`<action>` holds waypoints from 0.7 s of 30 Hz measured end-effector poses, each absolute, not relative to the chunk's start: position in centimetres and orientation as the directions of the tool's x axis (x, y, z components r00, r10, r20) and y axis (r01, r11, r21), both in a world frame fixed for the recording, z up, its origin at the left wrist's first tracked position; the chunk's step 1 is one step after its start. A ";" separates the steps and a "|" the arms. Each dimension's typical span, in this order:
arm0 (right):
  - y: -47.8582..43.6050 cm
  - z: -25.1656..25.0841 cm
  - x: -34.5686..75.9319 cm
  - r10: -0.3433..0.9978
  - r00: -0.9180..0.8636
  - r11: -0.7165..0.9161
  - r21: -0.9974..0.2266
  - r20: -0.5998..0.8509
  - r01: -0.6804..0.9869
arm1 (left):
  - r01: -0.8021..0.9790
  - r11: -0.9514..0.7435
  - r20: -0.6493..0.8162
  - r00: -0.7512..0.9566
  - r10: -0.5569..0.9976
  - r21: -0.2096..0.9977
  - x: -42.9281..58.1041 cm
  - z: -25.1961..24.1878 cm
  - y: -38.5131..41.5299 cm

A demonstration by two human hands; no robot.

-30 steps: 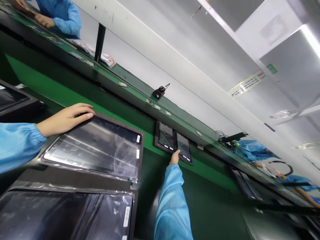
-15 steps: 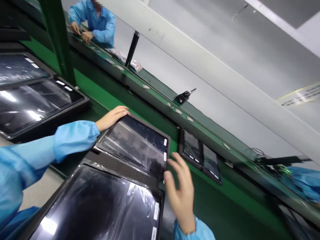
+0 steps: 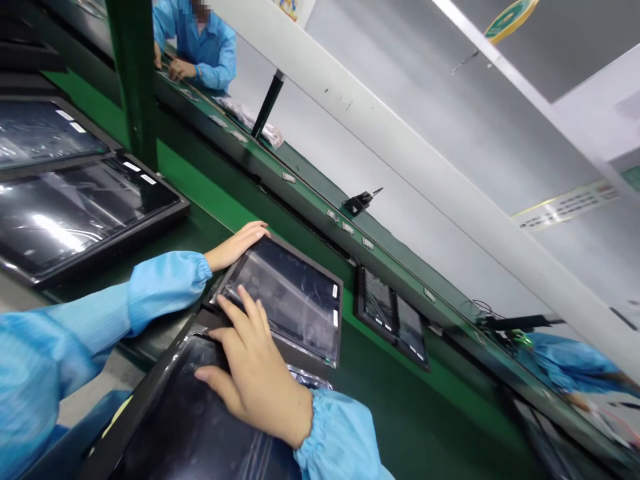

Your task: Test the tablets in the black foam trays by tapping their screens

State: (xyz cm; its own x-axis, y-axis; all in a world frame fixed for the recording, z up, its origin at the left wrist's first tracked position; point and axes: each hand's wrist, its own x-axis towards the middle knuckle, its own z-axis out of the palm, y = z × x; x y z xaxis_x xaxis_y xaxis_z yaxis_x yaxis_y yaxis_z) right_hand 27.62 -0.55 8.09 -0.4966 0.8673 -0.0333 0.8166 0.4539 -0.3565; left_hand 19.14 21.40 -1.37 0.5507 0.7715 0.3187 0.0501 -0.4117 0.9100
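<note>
Black panel (image 3: 295, 303) lengthwise along belt (image 3: 430, 413)

The left hand (image 3: 235, 245) rests on the far corner of a black film-covered display panel (image 3: 293, 301); the right hand (image 3: 255, 373) lies flat across its near edge.

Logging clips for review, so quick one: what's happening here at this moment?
A person in blue sleeves works at a green line with both hands on film-covered display panels. The left hand rests on the far left corner of the middle panel. The right hand lies flat, fingers on that panel's near corner and palm over the nearer panel. To the left lie more panels, two small screens sit at the line's rail, and another person works at the far end.
</note>
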 end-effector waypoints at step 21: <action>-1.3 8.1 41.6 0.996 -0.023 0.049 -0.316 0.084 0.947 | 0.064 -0.410 0.339 0.457 0.822 0.910 8.6 2.3 11.5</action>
State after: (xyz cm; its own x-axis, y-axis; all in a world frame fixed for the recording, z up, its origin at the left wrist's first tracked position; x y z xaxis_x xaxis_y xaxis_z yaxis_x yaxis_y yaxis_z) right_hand 41.55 -1.27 8.14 -0.0232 0.9962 0.0841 0.9475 0.0488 -0.3161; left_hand 8.56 11.46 2.30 0.4570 0.8224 0.3389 0.0637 -0.4103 0.9097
